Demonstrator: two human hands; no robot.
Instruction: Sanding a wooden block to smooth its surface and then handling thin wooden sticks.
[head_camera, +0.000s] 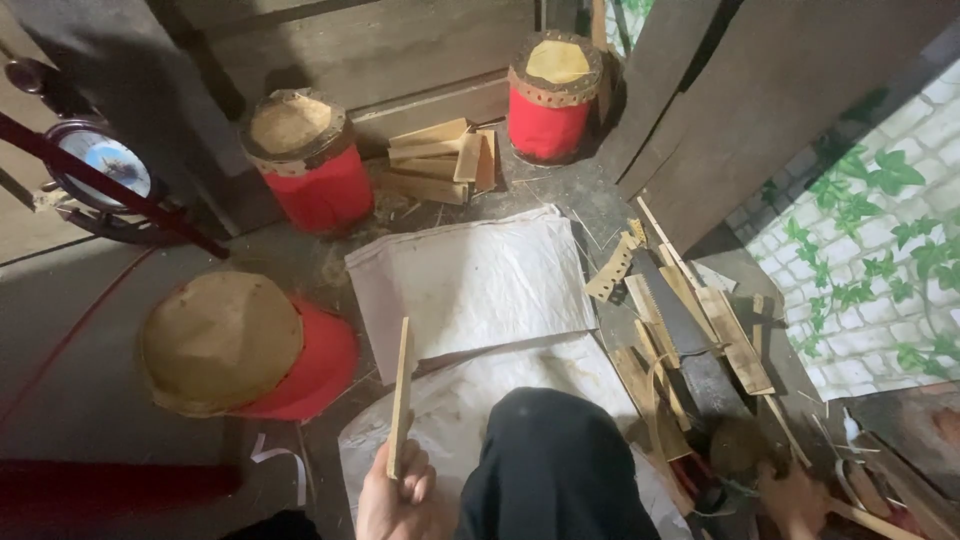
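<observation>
Wood strip (401, 395) stands upright over the white sack (470, 280) on the floor, left hand (395, 500) fingers clamped on its lower end. Right hand (795, 495) reaches among scraps by the saw (668, 300); grip unclear. Probably selecting stock; trimming calls for the saw.

dim corner, light falling from above onto a dark grey floor (90, 330) littered with wood chips. back wall of dark weathered planks (380, 45); more boards lean at the right (790, 90). far right, a white brick-pattern panel with green ivy leaves (890, 250). white woven sacks (470, 280) spread flat on the floor. a dark red bar (110, 185) crosses the left edge over a round metal object.
</observation>
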